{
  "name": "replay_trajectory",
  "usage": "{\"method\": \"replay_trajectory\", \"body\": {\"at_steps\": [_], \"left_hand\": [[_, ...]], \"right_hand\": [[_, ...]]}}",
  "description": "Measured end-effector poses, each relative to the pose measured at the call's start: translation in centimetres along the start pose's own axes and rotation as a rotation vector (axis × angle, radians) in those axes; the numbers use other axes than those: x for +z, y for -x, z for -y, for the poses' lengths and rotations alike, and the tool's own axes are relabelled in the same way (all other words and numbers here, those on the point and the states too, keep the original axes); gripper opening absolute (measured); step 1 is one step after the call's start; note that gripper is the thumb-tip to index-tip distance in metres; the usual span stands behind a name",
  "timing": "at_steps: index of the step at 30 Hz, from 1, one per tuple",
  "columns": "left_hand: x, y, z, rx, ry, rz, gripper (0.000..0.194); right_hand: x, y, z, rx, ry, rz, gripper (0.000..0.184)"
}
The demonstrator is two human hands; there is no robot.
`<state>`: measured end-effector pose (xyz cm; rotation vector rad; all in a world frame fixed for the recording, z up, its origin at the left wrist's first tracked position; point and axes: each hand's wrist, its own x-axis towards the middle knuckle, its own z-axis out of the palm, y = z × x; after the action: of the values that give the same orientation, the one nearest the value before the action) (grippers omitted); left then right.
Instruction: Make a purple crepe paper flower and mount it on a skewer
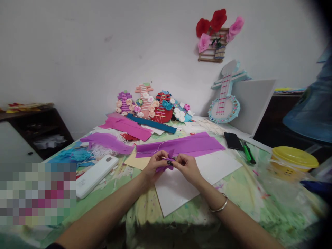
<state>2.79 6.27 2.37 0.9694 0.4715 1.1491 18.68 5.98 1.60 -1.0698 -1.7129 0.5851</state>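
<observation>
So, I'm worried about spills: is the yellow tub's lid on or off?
On: the yellow lid covers the tub; whether it's sealed, I cannot tell.

A slim, shiny silver-coloured bangle [223, 206] circles the right forearm [241, 218] behind a bare right hand [189, 167], while the left hand [154, 167] and left forearm [111, 204] are bare up to a sliver of black [55, 246], too cropped to identify.

Bare left forearm [111, 204] and right forearm [234, 213] angle inward as left hand [155, 166] and right hand [189, 167] nearly meet, thumbs [177, 166] and fingers [161, 154] drawn into close pinches.
</observation>
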Motion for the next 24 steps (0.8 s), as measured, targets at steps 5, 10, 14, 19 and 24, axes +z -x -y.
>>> {"method": "replay_trajectory", "body": {"at_steps": [5,10,14,19,24], "left_hand": [[0.0,-0.03,-0.02,-0.008,-0.01,-0.022,0.028],[-0.03,-0.13,0.1,-0.004,-0.018,-0.037,0.028],[-0.02,-0.12,0.16,-0.001,-0.023,-0.048,0.027],[-0.11,-0.12,0.19,0.001,-0.017,-0.042,0.027],[-0.32,-0.24,0.33,-0.003,-0.023,-0.033,0.026]], "right_hand": [[0.02,-0.03,-0.17,-0.009,0.006,-0.002,0.034],[0.01,-0.06,0.0,-0.02,0.007,-0.013,0.035],[0.01,-0.04,0.01,-0.016,0.011,-0.028,0.035],[-0.07,-0.03,-0.08,-0.036,0.017,-0.034,0.036],[-0.1,-0.05,-0.13,-0.031,-0.002,-0.029,0.036]]}}
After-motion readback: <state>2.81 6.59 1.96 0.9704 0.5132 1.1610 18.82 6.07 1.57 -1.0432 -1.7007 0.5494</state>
